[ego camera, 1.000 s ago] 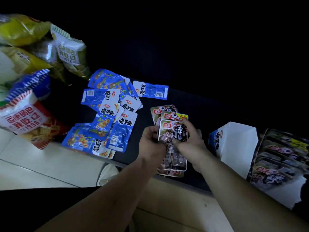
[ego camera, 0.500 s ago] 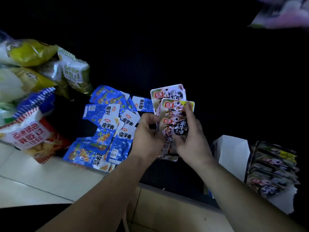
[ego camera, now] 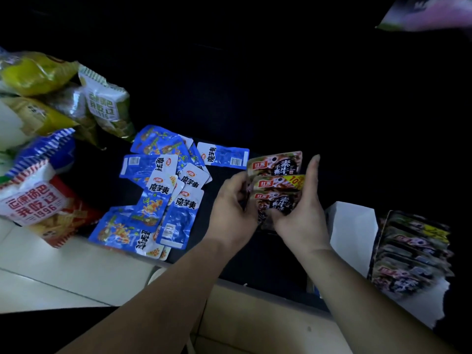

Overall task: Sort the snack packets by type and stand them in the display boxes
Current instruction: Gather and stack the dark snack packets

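Both hands hold a fanned stack of brown-and-black snack packets (ego camera: 277, 175) with red logos, upright above the dark counter. My left hand (ego camera: 231, 206) grips the stack's left edge. My right hand (ego camera: 300, 215) grips the right side, thumb on the front packet, forefinger straight up along the edge. A loose pile of blue packets (ego camera: 163, 190) lies flat to the left. At the right, a display box (ego camera: 411, 254) holds a row of the same brown packets standing on edge. A white display box (ego camera: 353, 238) stands between it and my hands.
Large puffed snack bags, yellow (ego camera: 33, 72), green-white (ego camera: 107, 103) and red-white (ego camera: 33, 203), are piled at the far left. The dark counter (ego camera: 265, 261) ends at a front edge above pale tiled floor (ego camera: 63, 274). A blurred pink-white packet (ego camera: 429, 14) hangs at the top right.
The two hands lifted the brown packet stack off the counter and fanned it upright; in the latest half second they shifted slightly right. The camera view tilted up.
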Available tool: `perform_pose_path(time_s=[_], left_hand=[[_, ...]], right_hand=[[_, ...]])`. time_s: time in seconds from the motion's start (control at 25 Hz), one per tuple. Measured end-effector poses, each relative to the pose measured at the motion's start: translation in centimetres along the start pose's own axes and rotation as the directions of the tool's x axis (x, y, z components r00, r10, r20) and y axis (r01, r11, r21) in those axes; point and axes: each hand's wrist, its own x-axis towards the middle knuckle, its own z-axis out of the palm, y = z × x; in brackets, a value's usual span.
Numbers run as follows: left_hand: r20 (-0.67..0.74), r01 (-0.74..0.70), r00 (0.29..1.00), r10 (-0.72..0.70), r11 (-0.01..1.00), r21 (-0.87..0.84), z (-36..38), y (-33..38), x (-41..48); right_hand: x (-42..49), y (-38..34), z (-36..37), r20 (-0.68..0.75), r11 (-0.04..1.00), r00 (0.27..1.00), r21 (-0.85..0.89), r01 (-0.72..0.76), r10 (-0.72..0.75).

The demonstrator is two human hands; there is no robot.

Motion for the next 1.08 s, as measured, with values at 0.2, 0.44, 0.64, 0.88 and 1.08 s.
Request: perform_pose_path(time_s=[0.2,0.44,0.64,0.88,1.08], left_hand=[[0.08,0.055,0.996,-0.05,0.997,-0.051,0.2,-1.0,-1.4],[0.105,0.064,0.992,-0.07,0.996,0.059,0.1,-1.4,-2.6],[-0.013,0.099,0.995,-0.099,0.995,0.008,-1.4,2.3,-1.2],[0.329,-0.004,0.943,-0.037,0.993,0.12,-2.4,10.3,-4.3],[0.479,0.015,0.876,-0.055,0.996,0.086,-1.3,15.5,-9.1]], right_hand=[[-0.9,1.2,0.1,0.068,1.0,0.998,-0.022,0.02,-0.018],[-2.8,2.5,-0.2,0.203,0.976,0.978,-0.199,0.089,-0.048],[-1.1,-1.1,-2.8,0.245,0.99,0.97,-0.135,0.038,-0.004],[-3.5,-6.6,-9.0,0.269,1.0,0.963,-0.011,-0.005,0.008],[-8.6,-8.7,-14.5,-0.016,0.997,1.0,0.078,-0.001,0.002]])
